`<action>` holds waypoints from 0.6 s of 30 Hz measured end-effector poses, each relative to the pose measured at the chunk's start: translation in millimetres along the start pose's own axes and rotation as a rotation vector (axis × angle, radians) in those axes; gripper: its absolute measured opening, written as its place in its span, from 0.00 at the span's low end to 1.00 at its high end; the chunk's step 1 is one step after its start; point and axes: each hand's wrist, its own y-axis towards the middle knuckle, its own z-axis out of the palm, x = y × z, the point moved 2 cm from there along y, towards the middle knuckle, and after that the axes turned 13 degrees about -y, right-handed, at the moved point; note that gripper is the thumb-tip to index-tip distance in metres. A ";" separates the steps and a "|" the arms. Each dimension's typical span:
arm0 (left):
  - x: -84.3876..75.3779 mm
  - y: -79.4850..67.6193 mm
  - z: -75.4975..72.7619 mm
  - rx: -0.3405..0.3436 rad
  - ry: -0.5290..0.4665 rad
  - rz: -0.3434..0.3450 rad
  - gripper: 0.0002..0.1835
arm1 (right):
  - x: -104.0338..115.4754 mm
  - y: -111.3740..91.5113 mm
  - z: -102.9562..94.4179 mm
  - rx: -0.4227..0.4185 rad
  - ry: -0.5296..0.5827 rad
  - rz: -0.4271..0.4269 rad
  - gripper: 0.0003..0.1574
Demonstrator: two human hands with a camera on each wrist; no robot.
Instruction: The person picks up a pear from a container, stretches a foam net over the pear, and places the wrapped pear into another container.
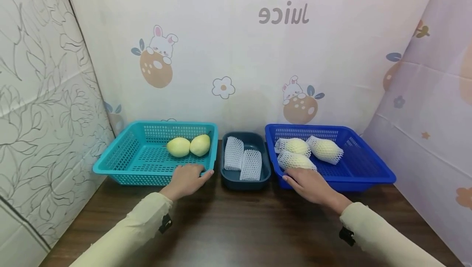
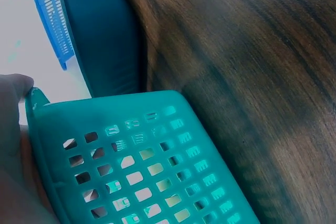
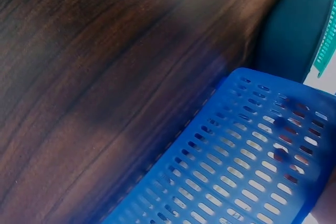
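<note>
I see the left hand (image 1: 188,180) gripping the teal basket (image 1: 138,173) at ten o'clock, the right hand (image 1: 309,185) likewise gripping the blue basket (image 1: 363,178) at two, and the dark tray (image 1: 245,184) standing between them at twelve.

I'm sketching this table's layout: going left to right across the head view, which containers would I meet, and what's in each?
Turquoise basket with two bare pears → small dark tub with two foam nets → blue basket with three netted pears.
</note>
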 end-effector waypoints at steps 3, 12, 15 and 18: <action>0.9 0.9 -0.4 0.011 -0.010 0.000 0.25 | -1.1 -1.3 2.6 -0.018 -0.012 -0.001 0.18; -0.7 3.8 -8.7 0.094 -0.115 -0.013 0.22 | -0.3 -4.8 3.4 -0.020 -0.006 0.021 0.20; 0.7 6.7 -14.0 0.108 -0.154 -0.030 0.22 | 0.2 -4.6 3.2 -0.023 -0.016 0.021 0.19; 2.5 10.8 -21.6 0.099 -0.172 -0.040 0.23 | -0.2 -4.3 3.6 -0.027 -0.025 0.016 0.19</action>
